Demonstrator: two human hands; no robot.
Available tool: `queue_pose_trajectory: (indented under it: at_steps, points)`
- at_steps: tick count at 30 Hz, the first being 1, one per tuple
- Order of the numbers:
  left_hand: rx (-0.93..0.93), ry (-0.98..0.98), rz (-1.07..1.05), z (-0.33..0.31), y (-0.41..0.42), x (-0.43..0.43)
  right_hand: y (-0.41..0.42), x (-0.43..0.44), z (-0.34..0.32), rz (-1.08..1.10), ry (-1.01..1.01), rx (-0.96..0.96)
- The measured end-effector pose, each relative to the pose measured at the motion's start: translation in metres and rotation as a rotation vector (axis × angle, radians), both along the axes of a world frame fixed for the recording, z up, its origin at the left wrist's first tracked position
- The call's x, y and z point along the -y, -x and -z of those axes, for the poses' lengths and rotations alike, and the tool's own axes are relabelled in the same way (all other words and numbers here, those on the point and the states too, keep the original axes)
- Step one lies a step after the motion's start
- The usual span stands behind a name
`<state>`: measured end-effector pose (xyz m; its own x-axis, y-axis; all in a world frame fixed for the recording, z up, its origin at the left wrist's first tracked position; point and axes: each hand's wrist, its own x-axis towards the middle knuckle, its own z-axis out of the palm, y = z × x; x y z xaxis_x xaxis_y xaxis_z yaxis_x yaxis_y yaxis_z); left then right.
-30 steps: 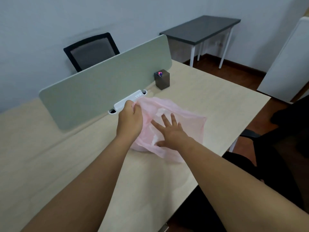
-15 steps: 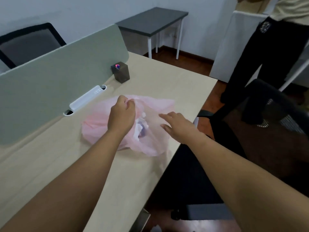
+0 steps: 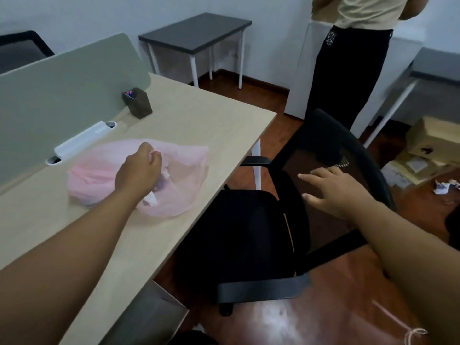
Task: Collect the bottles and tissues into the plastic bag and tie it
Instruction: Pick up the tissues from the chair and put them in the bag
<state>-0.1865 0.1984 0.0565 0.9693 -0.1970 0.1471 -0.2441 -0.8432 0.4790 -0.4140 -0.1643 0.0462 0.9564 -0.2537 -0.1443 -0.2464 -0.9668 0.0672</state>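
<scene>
A thin pink plastic bag (image 3: 184, 185) lies on the light wooden desk (image 3: 199, 125), with white crumpled tissue (image 3: 150, 200) showing through it. My left hand (image 3: 139, 170) grips the bag's upper edge in curled fingers. Off the desk to the right, my right hand (image 3: 331, 190) is in the air with its fingers spread, in front of the black office chair's mesh back (image 3: 331, 145). A crumpled tissue (image 3: 444, 187) lies on the floor at the far right. No bottle is in view.
A grey-green divider panel (image 3: 74, 78) runs along the desk's back, with a white power strip (image 3: 82, 140) and a dark pen holder (image 3: 137, 103). A person (image 3: 348, 58) stands behind the chair. Cardboard boxes (image 3: 433, 138) sit on the floor at right. A dark side table (image 3: 196, 31) stands by the wall.
My right hand left the bag and swung right, off the desk toward the chair. My view turned right. The left hand kept its grip on the bag.
</scene>
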Motion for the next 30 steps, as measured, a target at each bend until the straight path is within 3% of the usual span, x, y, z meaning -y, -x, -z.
queue_pose_trajectory:
  at_steps: [9, 19, 30]
  points:
    - [0.142, -0.219, -0.052, -0.012, 0.047, 0.000, 0.107, 0.082, 0.016, -0.132, 0.028, -0.175]
    - [0.114, -0.201, -0.113, -0.021, 0.075, 0.006, 0.107, 0.052, 0.060, -0.211, 0.047, 0.240]
    - [0.106, -0.219, -0.181, -0.027, 0.082, -0.006, 0.053, -0.062, 0.059, -0.450, 0.019, 0.267]
